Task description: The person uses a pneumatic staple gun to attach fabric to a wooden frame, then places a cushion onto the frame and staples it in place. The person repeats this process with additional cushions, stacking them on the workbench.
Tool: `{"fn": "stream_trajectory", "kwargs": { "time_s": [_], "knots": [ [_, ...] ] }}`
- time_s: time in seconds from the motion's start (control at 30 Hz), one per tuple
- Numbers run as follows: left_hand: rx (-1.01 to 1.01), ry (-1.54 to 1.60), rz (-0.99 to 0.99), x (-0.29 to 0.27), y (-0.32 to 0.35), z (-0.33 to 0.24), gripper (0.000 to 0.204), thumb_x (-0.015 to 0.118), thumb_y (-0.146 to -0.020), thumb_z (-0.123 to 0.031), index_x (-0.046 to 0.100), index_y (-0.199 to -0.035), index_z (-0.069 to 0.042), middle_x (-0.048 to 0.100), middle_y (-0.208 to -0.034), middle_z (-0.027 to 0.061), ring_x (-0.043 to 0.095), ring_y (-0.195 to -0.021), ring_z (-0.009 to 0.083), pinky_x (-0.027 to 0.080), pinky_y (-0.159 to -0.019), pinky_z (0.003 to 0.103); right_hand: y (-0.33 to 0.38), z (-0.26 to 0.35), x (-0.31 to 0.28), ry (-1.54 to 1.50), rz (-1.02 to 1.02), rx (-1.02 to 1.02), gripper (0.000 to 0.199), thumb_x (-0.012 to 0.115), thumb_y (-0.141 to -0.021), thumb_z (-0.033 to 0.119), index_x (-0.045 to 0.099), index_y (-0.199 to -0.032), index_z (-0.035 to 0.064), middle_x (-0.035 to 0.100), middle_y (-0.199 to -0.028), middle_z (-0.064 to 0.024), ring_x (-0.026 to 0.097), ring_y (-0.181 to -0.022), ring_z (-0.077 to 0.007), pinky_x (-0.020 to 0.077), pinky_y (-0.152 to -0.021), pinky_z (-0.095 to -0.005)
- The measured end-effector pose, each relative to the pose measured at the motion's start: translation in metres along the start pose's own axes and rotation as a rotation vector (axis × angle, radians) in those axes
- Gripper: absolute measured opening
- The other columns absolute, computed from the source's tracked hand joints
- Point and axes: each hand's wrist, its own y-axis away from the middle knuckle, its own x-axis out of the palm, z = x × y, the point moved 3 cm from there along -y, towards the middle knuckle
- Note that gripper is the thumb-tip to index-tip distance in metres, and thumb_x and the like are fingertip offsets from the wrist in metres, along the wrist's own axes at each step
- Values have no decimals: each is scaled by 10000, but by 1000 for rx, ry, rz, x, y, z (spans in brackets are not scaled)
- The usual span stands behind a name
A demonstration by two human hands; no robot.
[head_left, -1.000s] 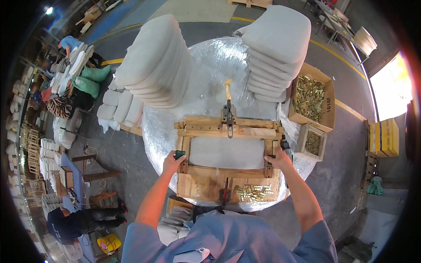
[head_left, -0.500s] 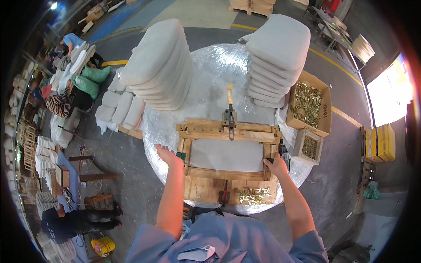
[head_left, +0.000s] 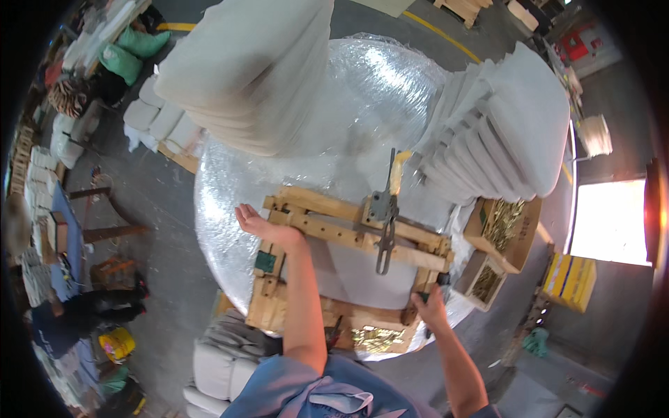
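Note:
A wooden clamping frame point(head_left: 331, 235) lies tilted across my view on the wrapped round table. Pale grey padded panel point(head_left: 362, 275) shows inside it. On its far rail stands a metal toggle clamp point(head_left: 383, 216) with a yellow-wrapped handle. My left hand point(head_left: 259, 226) is raised at the frame's far left corner, fingers apart and holding nothing, its forearm crossing over the frame. Curled at the right end of the frame is my right hand point(head_left: 433, 308). A dark tool-like end point(head_left: 443, 279) sticks out beside it; what the fingers grip is mostly hidden.
Tall stacks of grey padded panels rise at left point(head_left: 244, 76) and right point(head_left: 502, 132). Brass-coloured hardware fills a cardboard box point(head_left: 517, 247) and a smaller box point(head_left: 482, 280) at right. More loose pieces point(head_left: 380, 339) lie on the near board. A co-worker point(head_left: 70, 320) is at lower left.
My view has turned, so the frame now slants down to the right. My left hand has come in over the frame's far left corner. The right hand stays at the right end.

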Motion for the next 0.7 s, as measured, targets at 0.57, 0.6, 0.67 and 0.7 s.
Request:
{"fn": "stream_trajectory", "kwargs": {
  "time_s": [0.57,0.6,0.67,0.7],
  "knots": [
    [326,-991,624,-58,-38,-10,577,449,-1183,-425,537,-1511,42,676,-1386,277,669,-1253,445,518,-1065,492,-9,24,-13,-48,52,171,881,769,-944,647,456,-1483,25,561,-1482,-342,627,-1313,-521,532,-1069,-575],
    [352,-1062,625,-54,-27,-11,589,430,-1183,-446,546,-1504,34,680,-1382,281,670,-1246,458,520,-1053,508,-5,23,-13,-59,38,190,896,762,-945,658,450,-1498,26,559,-1488,-338,629,-1316,-515,535,-1070,-573],
    [416,-1199,597,-49,-14,-16,617,392,-1182,-488,562,-1490,19,688,-1373,288,671,-1233,485,524,-1030,540,-2,20,-11,-78,21,206,927,749,-946,682,439,-1526,28,554,-1500,-330,633,-1322,-505,541,-1073,-569],
    [416,-1227,637,-50,-15,-17,642,366,-1178,-519,573,-1479,8,686,-1388,277,669,-1238,485,524,-1024,548,2,20,-8,-103,-11,213,933,754,-946,672,430,-1537,27,553,-1497,-334,625,-1331,-504,535,-1078,-562]
  ]
}}
